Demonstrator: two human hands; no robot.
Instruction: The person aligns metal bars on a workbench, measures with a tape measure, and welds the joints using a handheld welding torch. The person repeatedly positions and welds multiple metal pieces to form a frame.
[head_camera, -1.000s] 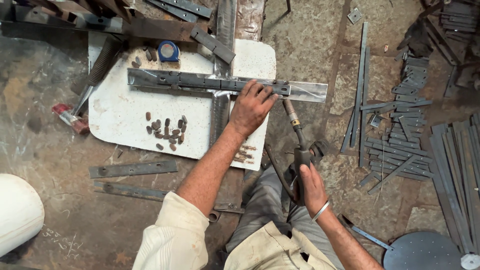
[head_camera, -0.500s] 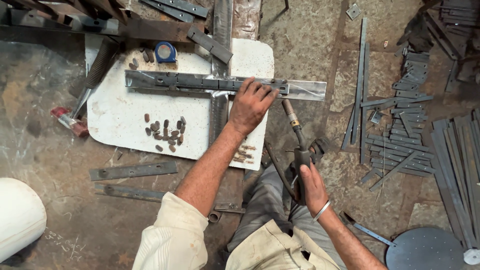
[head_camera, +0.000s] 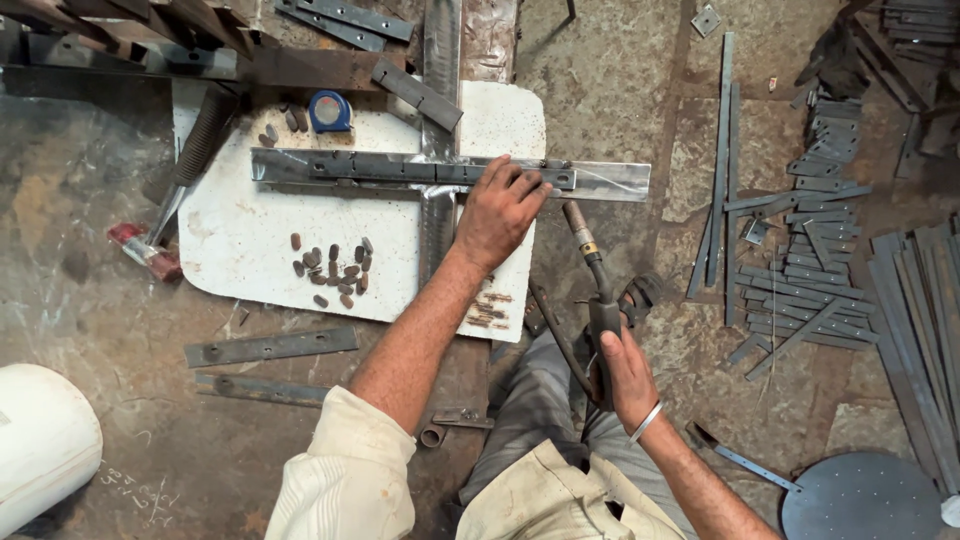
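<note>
Left hand pressed on a flat steel bar; right hand gripping a welding torch.

The left hand (head_camera: 497, 212) lies palm-down, fingers spread, on a long flat steel bar (head_camera: 400, 170) laid crosswise over a white slab (head_camera: 240, 250) on the floor. The bar crosses a second, upright steel strip (head_camera: 438, 60) at about a right angle. The right hand (head_camera: 622, 375) is closed around the handle of a welding torch (head_camera: 590, 270), whose nozzle points up toward the bar, just beside the left fingertips and apart from the metal. On the slab: 1 blue tape measure (head_camera: 330, 110) and a cluster of small brown pellets (head_camera: 332, 268). A pile of cut steel strips (head_camera: 815, 210) lies well apart, at right.
</note>
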